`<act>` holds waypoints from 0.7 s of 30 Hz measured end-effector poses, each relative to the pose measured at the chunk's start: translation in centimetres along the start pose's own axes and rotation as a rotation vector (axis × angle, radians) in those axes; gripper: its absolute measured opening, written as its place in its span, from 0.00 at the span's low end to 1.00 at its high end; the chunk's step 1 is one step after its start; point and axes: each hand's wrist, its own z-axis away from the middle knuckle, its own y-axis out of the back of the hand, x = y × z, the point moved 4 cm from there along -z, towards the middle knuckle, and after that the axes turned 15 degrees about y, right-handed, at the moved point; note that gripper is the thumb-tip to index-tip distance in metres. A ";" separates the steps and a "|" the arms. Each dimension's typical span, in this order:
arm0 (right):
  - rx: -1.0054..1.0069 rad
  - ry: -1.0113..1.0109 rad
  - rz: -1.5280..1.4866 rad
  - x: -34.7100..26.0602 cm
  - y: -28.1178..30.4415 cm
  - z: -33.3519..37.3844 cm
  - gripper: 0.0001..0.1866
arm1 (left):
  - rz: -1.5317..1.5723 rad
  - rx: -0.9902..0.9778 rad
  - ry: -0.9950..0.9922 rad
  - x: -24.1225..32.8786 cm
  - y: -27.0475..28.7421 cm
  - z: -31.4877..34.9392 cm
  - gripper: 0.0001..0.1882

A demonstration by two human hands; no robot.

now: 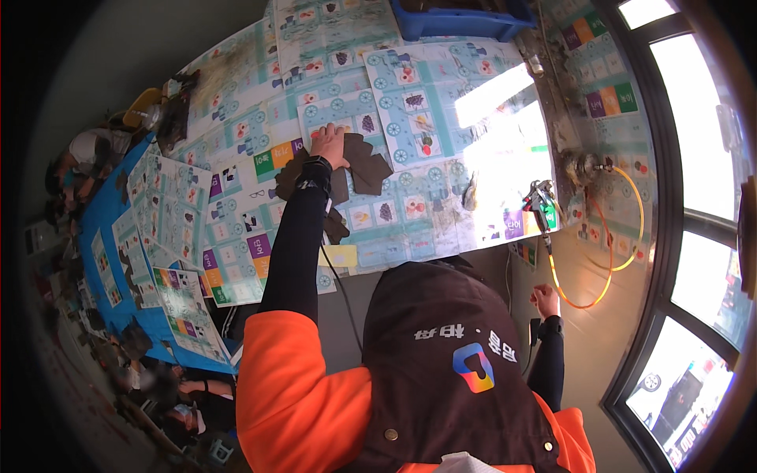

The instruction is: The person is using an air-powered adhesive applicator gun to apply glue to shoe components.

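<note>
On the paper-covered table, my left hand [330, 145] reaches out with its fingers apart, resting on several flat dark brown cut pieces [367, 167]. They overlap in a loose pile to both sides of my wrist; their material is hard to tell. A smaller dark piece [336, 227] lies nearer the table's front edge. My right hand [544, 301] hangs off the table to the right, fingers curled in, with nothing visible in it. Above it, at the table's right front corner, is a spray gun [539, 203] joined to an orange-yellow air hose [579, 306].
A blue bin [465, 24] stands at the far edge. Printed sheets [426, 110] cover the table. To the left, other people [95, 150] sit around a blue-covered table [102, 206] bearing sheets and dark pieces. Windows [694, 118] line the right. A black cable [344, 292] hangs in front.
</note>
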 end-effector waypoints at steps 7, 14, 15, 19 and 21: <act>-0.025 0.055 0.018 -2.1 0.2 -1.7 0.10 | 0.045 -0.006 -0.084 -1.9 0.9 -0.5 0.36; -0.011 0.072 -0.019 -1.6 0.3 -2.2 0.12 | 0.843 -0.092 -0.133 -4.0 8.7 2.6 0.27; -0.016 0.061 -0.018 -1.8 0.3 -2.4 0.12 | 1.008 -0.116 -0.127 -4.4 9.8 2.7 0.24; -0.050 0.044 0.019 -2.3 0.0 -3.1 0.12 | 1.571 0.063 -0.184 -6.3 12.4 3.1 0.17; -0.056 0.055 0.038 -2.6 0.0 -3.4 0.12 | 1.661 0.054 -0.187 -6.6 12.0 2.9 0.17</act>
